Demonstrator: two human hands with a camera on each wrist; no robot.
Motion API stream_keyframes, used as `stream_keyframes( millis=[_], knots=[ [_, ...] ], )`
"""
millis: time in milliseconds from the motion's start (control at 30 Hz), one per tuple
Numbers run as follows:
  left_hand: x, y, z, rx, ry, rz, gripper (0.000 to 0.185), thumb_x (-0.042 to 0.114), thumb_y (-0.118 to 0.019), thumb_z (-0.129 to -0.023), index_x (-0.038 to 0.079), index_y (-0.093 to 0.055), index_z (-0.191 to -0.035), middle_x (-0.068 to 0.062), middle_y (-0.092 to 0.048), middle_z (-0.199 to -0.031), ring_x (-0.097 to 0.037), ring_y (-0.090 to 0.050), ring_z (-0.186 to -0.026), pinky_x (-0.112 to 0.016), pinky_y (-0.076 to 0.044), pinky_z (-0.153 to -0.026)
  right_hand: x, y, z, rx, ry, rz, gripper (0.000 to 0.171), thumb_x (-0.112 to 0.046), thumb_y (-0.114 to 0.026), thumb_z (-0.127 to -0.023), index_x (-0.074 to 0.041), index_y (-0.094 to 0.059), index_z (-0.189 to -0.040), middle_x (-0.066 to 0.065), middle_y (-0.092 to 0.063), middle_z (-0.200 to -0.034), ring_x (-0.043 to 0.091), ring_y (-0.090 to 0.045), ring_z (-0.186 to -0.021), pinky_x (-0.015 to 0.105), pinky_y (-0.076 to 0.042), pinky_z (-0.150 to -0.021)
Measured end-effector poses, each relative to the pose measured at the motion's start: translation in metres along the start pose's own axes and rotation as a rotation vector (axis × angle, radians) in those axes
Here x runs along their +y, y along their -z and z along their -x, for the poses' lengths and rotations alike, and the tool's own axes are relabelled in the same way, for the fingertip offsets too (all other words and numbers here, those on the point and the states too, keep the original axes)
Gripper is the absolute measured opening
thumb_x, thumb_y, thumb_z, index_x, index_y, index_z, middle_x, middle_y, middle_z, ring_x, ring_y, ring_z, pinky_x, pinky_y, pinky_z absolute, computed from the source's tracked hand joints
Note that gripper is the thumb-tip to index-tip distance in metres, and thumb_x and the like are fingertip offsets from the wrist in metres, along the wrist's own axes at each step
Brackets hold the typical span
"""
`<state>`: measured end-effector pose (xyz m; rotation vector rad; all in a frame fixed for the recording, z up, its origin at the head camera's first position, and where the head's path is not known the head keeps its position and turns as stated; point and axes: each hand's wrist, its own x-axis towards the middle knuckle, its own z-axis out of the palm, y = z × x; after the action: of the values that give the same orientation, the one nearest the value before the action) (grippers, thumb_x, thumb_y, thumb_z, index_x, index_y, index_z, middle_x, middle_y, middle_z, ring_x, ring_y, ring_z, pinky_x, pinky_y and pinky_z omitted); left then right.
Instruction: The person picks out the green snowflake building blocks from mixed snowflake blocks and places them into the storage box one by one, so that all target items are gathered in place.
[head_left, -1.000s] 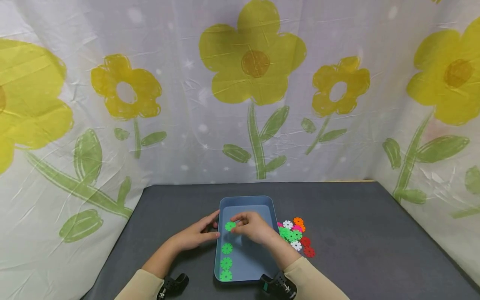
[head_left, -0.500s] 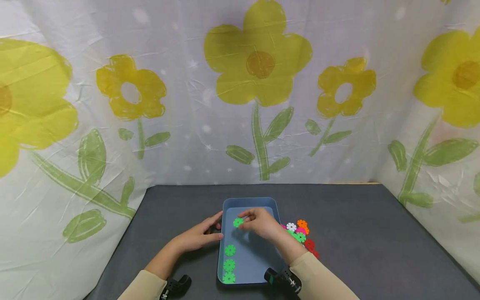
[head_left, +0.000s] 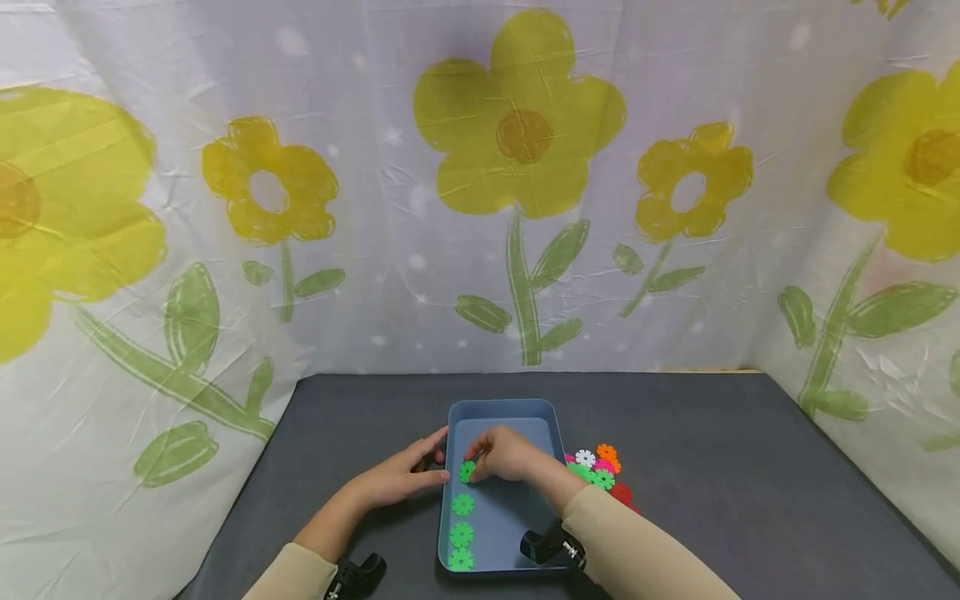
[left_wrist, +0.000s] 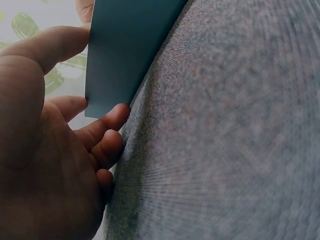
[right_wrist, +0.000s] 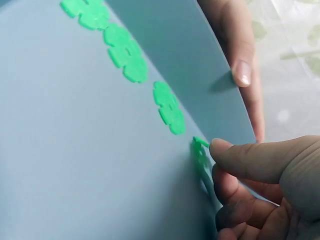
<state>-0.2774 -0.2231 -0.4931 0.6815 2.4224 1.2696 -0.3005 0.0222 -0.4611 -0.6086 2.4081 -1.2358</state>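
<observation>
My right hand (head_left: 510, 455) pinches a green notched plastic disc (head_left: 467, 472) between thumb and fingers, low over the left side of a blue-grey tray (head_left: 506, 525). In the right wrist view the held green disc (right_wrist: 201, 156) stands tilted on edge, partly hidden by the fingers. Below it, a column of 3 more green discs (head_left: 462, 504) lies along the tray's left wall. My left hand (head_left: 393, 481) touches the outside of that wall; in the left wrist view the thumb and index tips of the left hand (left_wrist: 55, 130) rest at the tray wall (left_wrist: 120, 55).
Right of the tray lies a loose pile of notched discs: green (head_left: 602, 479), white (head_left: 585, 457), orange (head_left: 607, 452), pink and red (head_left: 621, 492). The right forearm partly covers it. Dark cloth (head_left: 712, 467) covers the table, and a flower-printed curtain (head_left: 405, 333) hangs behind.
My right hand first carried the green disc a little up and right, then brought it down and left near the column. The left hand stays at the tray's side.
</observation>
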Motion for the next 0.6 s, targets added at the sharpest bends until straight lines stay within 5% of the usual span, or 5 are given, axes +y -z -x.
stream_keyframes(
  millis=[400, 533, 600],
  knots=[
    [-0.001, -0.003, 0.001, 0.004, -0.031, -0.010, 0.077, 0.030, -0.058, -0.107, 0.006, -0.014, -0.165, -0.014, -0.048, -0.126, -0.020, -0.047, -0.083, -0.035, -0.042, -0.071, -0.005, 0.007, 0.010, -0.037, 0.027, 0.070, 0.022, -0.004, -0.079, -0.088, 0.002, -0.076, -0.109, 0.001, -0.069, -0.087, 0.014, -0.060, -0.078, 0.033, -0.050, -0.073],
    [0.000, -0.001, 0.000, 0.005, -0.001, -0.001, 0.078, 0.031, -0.059, -0.106, 0.009, -0.014, -0.166, -0.013, -0.048, -0.128, -0.021, -0.048, -0.081, -0.035, -0.043, -0.070, -0.012, 0.020, 0.018, 0.003, 0.027, 0.008, 0.027, -0.017, -0.074, -0.096, -0.002, -0.074, -0.118, 0.002, -0.071, -0.101, 0.018, -0.064, -0.091, 0.040, -0.053, -0.080],
    [0.000, -0.001, 0.000, 0.010, 0.013, -0.007, 0.078, 0.032, -0.060, -0.106, 0.011, -0.014, -0.166, -0.011, -0.048, -0.128, -0.021, -0.048, -0.080, -0.035, -0.044, -0.070, -0.016, 0.028, 0.022, 0.035, 0.020, -0.081, 0.028, -0.020, -0.072, -0.098, -0.004, -0.073, -0.121, 0.004, -0.071, -0.105, 0.019, -0.062, -0.085, 0.039, -0.052, -0.077]
  ],
)
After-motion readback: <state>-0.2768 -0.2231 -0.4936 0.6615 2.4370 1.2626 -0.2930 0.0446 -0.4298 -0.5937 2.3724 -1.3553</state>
